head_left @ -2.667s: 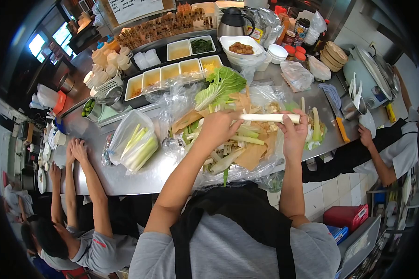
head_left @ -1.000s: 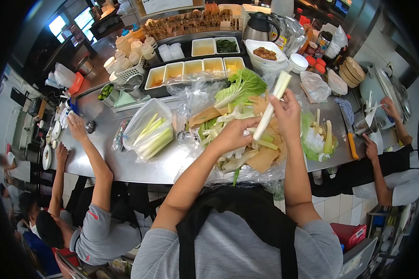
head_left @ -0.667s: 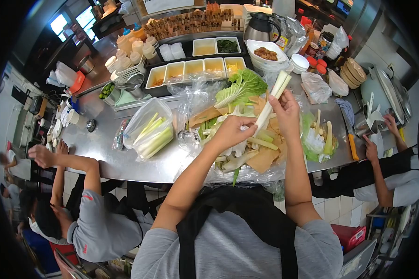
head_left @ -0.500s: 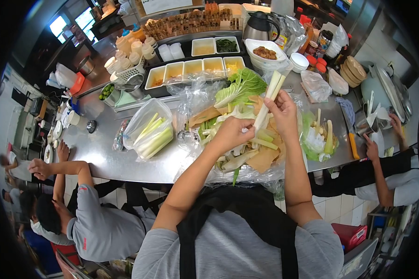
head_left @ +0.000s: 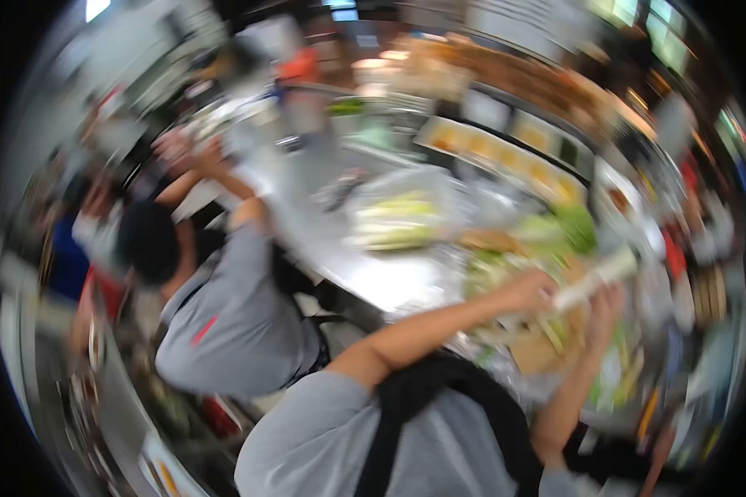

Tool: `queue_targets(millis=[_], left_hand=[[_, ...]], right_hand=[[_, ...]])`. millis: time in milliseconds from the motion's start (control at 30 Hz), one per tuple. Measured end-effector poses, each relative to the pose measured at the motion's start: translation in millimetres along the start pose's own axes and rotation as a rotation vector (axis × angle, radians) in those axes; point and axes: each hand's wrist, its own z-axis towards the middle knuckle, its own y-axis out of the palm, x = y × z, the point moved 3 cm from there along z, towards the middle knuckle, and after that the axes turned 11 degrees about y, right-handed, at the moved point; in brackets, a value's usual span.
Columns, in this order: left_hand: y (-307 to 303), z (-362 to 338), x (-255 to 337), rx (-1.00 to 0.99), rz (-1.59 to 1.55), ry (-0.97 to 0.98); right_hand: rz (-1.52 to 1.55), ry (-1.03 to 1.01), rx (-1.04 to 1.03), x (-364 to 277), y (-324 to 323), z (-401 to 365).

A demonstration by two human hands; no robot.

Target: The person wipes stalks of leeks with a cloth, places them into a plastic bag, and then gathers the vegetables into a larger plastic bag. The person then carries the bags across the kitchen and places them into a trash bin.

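One view only, worn on the head, looking steeply down and forward past the wearer's own shoulder. The frame sits tilted, so the steel desk runs slantwise from upper left to lower right. It's a wide fisheye lens with a dark round rim, and everything is smeared with blur. Close in, at arm's length, the left hand and right hand sit right of centre. Farther off, left of centre, a co-worker in grey leans at the desk's near edge

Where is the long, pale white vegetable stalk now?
Head view, right of centre: the pale white stalk is held between the left hand and right hand, over the blurred vegetable trimmings.
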Motion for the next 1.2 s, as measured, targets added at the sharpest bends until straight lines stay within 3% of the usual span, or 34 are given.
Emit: queue_targets(millis=[100, 133, 233, 300, 400, 467, 833, 1033, 1067, 1100, 1133, 1200], left_hand=[[2, -1, -12, 0.06, -0.148, 0.068], [-4, -1, -1, -0.008, -0.021, 0.015], [-3, -8, 13, 0.047, 0.089, -0.016], [-11, -15, 36, 0.195, 0.16, -0.122], [-13, -18, 35, 0.304, 0.054, -0.164], [-13, -20, 32, 0.373, -0.057, -0.18], [-15, -27, 52, 0.57, 0.266, -0.139], [-5, -34, 5, 0.525, 0.223, -0.306], [0, -32, -10, 0.51, 0.219, -0.29], [-3, -32, -8, 0.45, 0.176, -0.446], [-5, -31, -9, 0.406, 0.229, -0.465], [-10, -30, -7, 0.322, 0.371, -0.545]], right_hand=[[0.113, 0.012, -0.182, 12, -11, 11], [0.036, 0.007, -0.16, 8, -6, 9], [-0.006, -0.004, -0.159, -5, 14, -2], [-0.11, 0.022, 0.0, -9, 17, -5], [-0.043, -0.037, 0.048, -13, 32, -10], [-0.028, -0.043, 0.023, -12, 36, -8], [0.044, 0.004, -0.093, 6, 22, 2], [0.085, -0.084, -0.251, -1, 29, -19], [0.064, -0.089, -0.24, 2, 27, -21], [0.041, -0.085, -0.223, 4, 24, -21], [0.017, -0.083, -0.199, 9, 21, -19], [0.182, -0.045, -0.13, 15, 18, -24]])
